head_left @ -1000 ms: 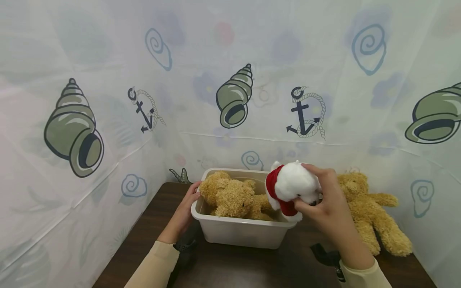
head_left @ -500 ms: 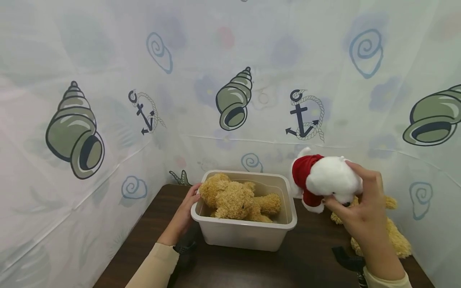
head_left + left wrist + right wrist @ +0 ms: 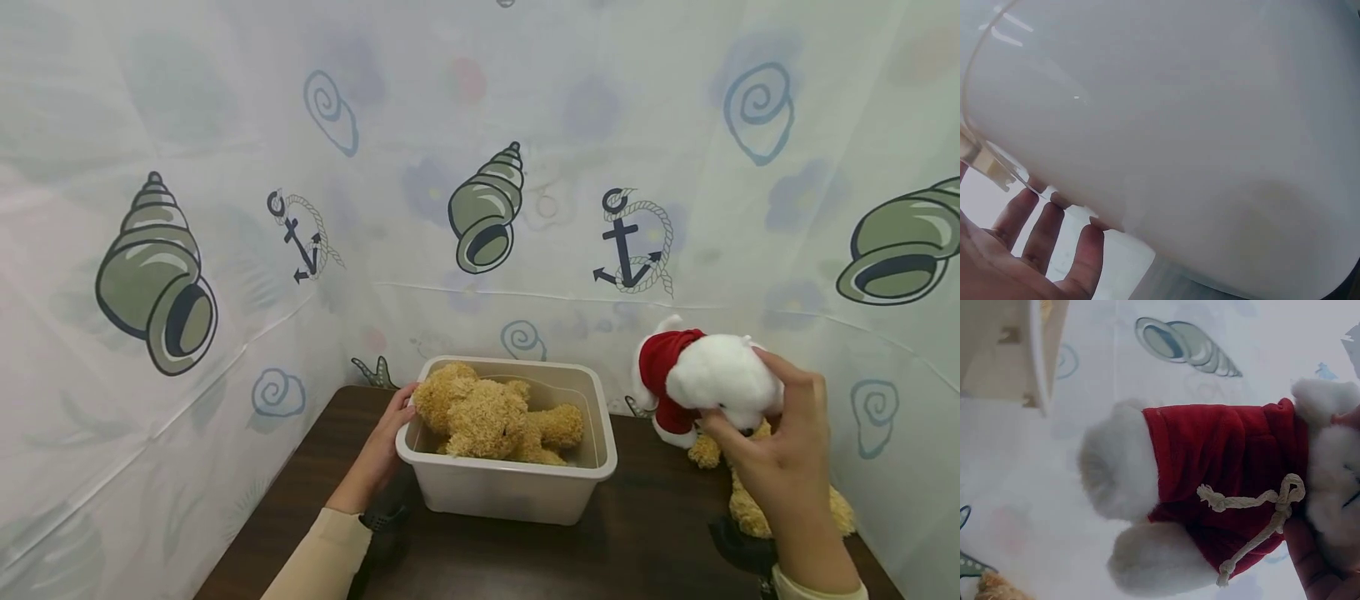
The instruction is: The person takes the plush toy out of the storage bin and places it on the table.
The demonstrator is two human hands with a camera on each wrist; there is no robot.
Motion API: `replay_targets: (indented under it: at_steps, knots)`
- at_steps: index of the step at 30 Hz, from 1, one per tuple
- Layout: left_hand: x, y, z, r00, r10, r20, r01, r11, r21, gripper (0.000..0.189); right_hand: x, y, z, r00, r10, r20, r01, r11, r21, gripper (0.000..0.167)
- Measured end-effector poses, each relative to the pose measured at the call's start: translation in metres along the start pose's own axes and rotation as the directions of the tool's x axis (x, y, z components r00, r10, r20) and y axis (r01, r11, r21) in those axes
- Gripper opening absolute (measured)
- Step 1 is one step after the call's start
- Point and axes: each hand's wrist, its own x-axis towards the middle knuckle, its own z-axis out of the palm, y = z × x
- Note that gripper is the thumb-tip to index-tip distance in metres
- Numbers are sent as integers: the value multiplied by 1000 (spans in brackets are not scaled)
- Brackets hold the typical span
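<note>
My right hand [image 3: 787,450] grips a white stuffed animal [image 3: 723,375] by the head, thumb on the near side of its face and fingers at the top. Its red hoodie [image 3: 1229,469] has a knotted rope drawstring, and the body points left, held above the table. Behind it lies a golden teddy bear [image 3: 750,500], mostly hidden by the toy and my hand. My left hand [image 3: 385,437] rests at the left side of a white plastic bin [image 3: 510,487], its fingertips [image 3: 1091,240] against the outer wall. More golden teddy bear [image 3: 487,417] fur fills the bin's left and middle.
The bin stands on a dark wooden table [image 3: 637,533] near its back edge. A white curtain [image 3: 555,108] printed with shells and anchors hangs close behind and along both sides.
My right hand has carried the white stuffed animal from over the bin's right end out to the right, in front of the golden teddy bear. My left hand stays at the bin.
</note>
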Motion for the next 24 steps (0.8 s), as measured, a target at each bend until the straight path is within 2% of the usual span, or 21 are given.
replay_targets:
  at_steps: [5,11,17,24]
  knots:
    - [-2,0,1,1000,-18,-3,18,1000,2,55,-5,13,2,1000,1,-7,-1,999,-49,96]
    - [-2,0,-1,1000,-24,-2,24,1000,-7,56,-10,30,8,999,37,-25,-38,998,-58,93]
    - [-3,1,-3,999,-32,-9,32,999,-10,55,-15,44,15,993,108,-40,-111,991,-74,92]
    - [-2,3,-1,1000,-20,-4,20,1000,-10,54,-18,53,16,979,193,-62,-196,980,-42,92]
